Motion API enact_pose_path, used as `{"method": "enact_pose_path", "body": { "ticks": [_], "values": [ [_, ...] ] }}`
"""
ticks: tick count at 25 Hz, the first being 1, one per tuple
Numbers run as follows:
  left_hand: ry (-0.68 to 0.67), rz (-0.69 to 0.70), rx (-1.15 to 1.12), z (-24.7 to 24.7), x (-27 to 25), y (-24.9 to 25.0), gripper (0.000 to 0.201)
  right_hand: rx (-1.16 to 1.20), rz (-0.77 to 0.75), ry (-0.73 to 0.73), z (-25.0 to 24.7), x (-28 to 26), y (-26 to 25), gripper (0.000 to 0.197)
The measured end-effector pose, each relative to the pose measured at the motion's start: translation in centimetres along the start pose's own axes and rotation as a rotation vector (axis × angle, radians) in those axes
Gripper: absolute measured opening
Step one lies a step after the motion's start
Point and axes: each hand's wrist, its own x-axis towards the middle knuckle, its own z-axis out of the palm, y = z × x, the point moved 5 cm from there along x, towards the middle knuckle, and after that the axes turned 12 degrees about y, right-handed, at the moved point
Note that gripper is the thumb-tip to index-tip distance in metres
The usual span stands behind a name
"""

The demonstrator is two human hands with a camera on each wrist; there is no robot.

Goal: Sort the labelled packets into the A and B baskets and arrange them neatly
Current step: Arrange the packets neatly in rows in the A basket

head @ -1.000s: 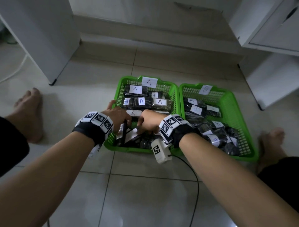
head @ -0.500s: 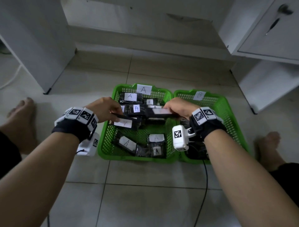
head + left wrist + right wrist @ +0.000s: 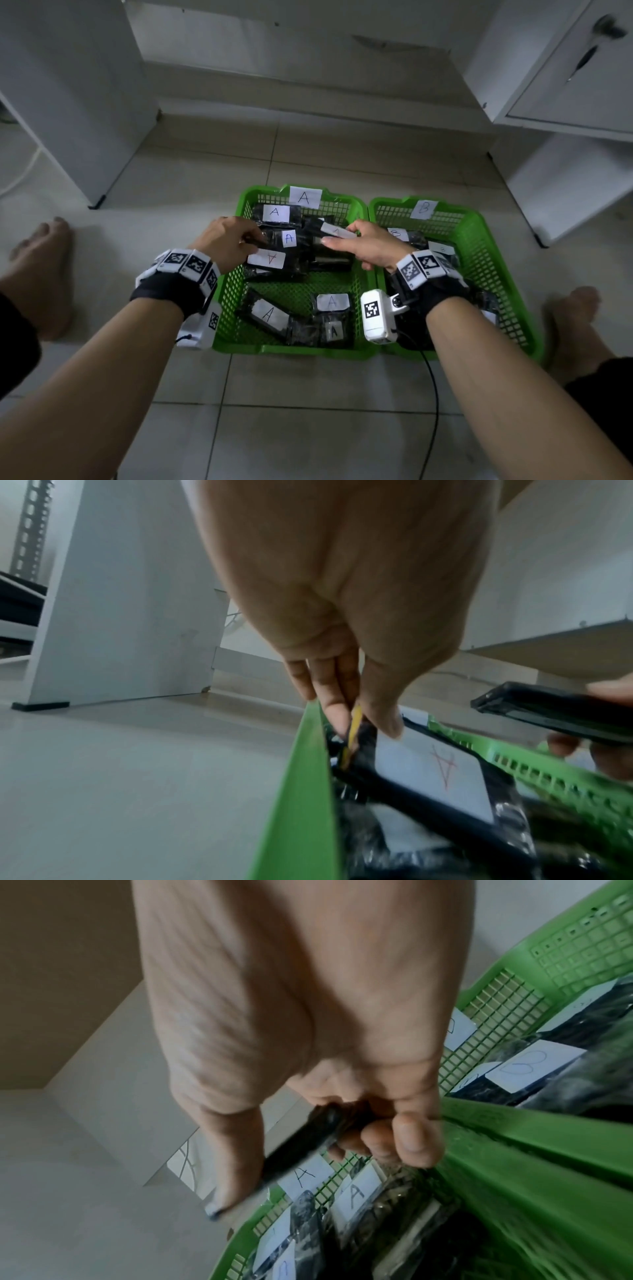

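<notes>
Two dark packets are in the hands above the far half of the A basket (image 3: 228, 301), the left of two green baskets set side by side on the tiled floor (image 3: 308, 428). The left hand (image 3: 230, 243) pinches the edge of a packet with a red A label (image 3: 266, 258) between thumb and fingers; in the left wrist view the thumb lies on the white label and the fingers (image 3: 334, 696) are pressed against the packet's near edge, just inside the basket's left wall. The right hand (image 3: 368, 245) has its fingers curled round one end of a second dark packet (image 3: 330, 230), thumb along its top, holding it tilted above the packets below; its label is too blurred to read. Under the hands more packets labelled A lie overlapping toward the back wall, which carries a paper tag marked A (image 3: 305, 197). Three further A packets (image 3: 267, 313) lie loose near the front wall, at mixed angles. The B basket (image 3: 479, 240) touches the A basket on its right side, carries a tag marked B (image 3: 424, 209), and holds B-labelled packets, partly hidden by the right wrist. Bare feet rest on the floor at either side, and white cabinets (image 3: 68, 96) stand beyond.
</notes>
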Motion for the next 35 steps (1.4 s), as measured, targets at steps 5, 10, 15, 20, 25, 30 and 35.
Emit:
{"method": "enact_pose_path", "body": {
  "ticks": [5, 10, 15, 20, 25, 30, 35],
  "values": [
    [0.098, -0.285, -0.354, -2.3, 1.1, 0.3, 0.012, 0.632, 0.048, 0.078, 0.9, -1.0, -2.0, 0.028],
    [0.146, -0.313, -0.439, -0.6, -0.2, 3.4, 0.024, 0.518, -0.081, 0.26, 3.2, -1.6, -5.4, 0.021],
    [0.028, -0.26, -0.571, -1.0, -1.7, 3.1, 0.031, 0.41, -0.224, 0.207, 3.7, -1.4, -6.4, 0.026],
    [0.215, -0.222, -0.357, -3.3, -1.0, -0.4, 0.024, -0.045, -0.449, 0.284, 4.2, -1.1, -8.1, 0.021],
    [0.375, -0.348, -0.191, -4.2, -1.3, -3.3, 0.039, -0.563, -0.725, 0.15, 8.7, -2.3, -8.4, 0.015],
    [0.263, -0.28, -0.166, -2.8, -1.6, -3.1, 0.032, -0.563, -0.711, 0.122, 9.5, -2.4, -8.3, 0.009],
    [0.242, -0.152, -0.039, -2.0, -0.2, -1.5, 0.037, -0.397, -0.546, 0.179, 7.4, -0.5, -7.6, 0.024]
  ]
}}
